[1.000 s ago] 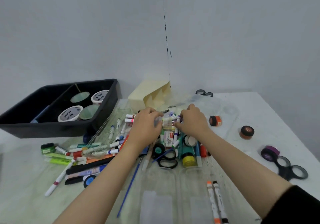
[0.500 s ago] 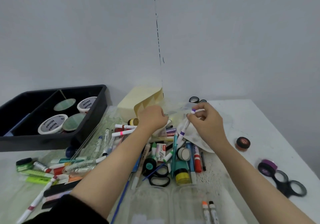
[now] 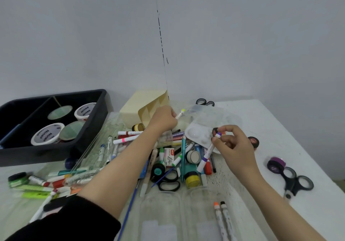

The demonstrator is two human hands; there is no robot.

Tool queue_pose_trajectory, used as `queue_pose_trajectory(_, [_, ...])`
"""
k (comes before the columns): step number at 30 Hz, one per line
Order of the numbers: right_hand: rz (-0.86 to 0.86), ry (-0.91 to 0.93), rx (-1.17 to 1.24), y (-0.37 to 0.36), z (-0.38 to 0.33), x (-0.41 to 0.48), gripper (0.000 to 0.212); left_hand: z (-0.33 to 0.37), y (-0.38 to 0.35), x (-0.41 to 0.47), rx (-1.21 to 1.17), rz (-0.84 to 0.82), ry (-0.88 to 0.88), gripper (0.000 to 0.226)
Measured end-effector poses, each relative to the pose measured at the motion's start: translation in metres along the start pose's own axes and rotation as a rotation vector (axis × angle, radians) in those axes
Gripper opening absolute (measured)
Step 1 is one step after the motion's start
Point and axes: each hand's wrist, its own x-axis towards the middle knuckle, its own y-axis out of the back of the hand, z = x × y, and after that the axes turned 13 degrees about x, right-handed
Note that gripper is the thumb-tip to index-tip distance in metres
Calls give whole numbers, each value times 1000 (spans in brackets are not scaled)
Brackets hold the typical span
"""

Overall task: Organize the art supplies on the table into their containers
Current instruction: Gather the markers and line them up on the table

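Pinching a purple-banded marker [image 3: 206, 154] by its top end in my right hand [image 3: 236, 147], over the loose supplies [image 3: 169, 158]. Left hand [image 3: 163, 122] fisted round a yellow-tipped marker [image 3: 179, 114], just in front of the cream organizer [image 3: 134, 110]. Two capped markers [image 3: 221, 215] lie in the clear tray [image 3: 197, 212] nearest me.

Swallowing most of the yellow-tipped marker [image 3: 180, 114] inside the left hand [image 3: 164, 121], leaving only its tip showing. Covering the top of the purple-banded marker [image 3: 206, 155] with the right hand [image 3: 235, 147]. Losing the black tray [image 3: 56, 148] past the left edge, and the near clear containers [image 3: 160, 207] with their two markers [image 3: 220, 220] past the bottom edge. Tucking the blades of the far scissors [image 3: 201, 102] behind clear plastic [image 3: 214, 113]. Blurring pen labels beyond reading.
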Motion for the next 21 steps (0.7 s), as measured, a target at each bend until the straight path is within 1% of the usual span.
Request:
queue_pose_trajectory(2, [-22,-12,17,2,-5,-10,14,2,9,-10,-122,63,-22,9])
queue_pose_trajectory(4, [-99,-44,26,4,-9,-21,13,6,18,-23,-221,125,-42,7])
queue_pose_trajectory(6, [-223,-90,-5,8,-13,-33,12,11,26,-41,-336,154,-51,16])
queue_pose_trajectory(8, [-335,-125,-89,12,-14,-45,13,14,34,-66,-433,146,-71,31])
queue_pose_trajectory(10, [-388,-156,-149,17,-13,-57,14,12,35,-94,-456,94,-138,46])
queue_pose_trajectory(11, [-394,-171,-157,20,-12,-63,15,11,33,-109,-454,62,-170,49])
queue_pose_trajectory(13, [-400,-186,-165,25,-12,-72,15,8,24,-139,-489,-7,-197,49])
queue_pose_trajectory(18, [-415,-191,-203,34,-11,-87,16,3,-6,-192,-557,-221,-156,49])
queue_pose_trajectory(21, [-409,-180,-215,36,-10,-91,17,3,-23,-210,-545,-291,-146,48])
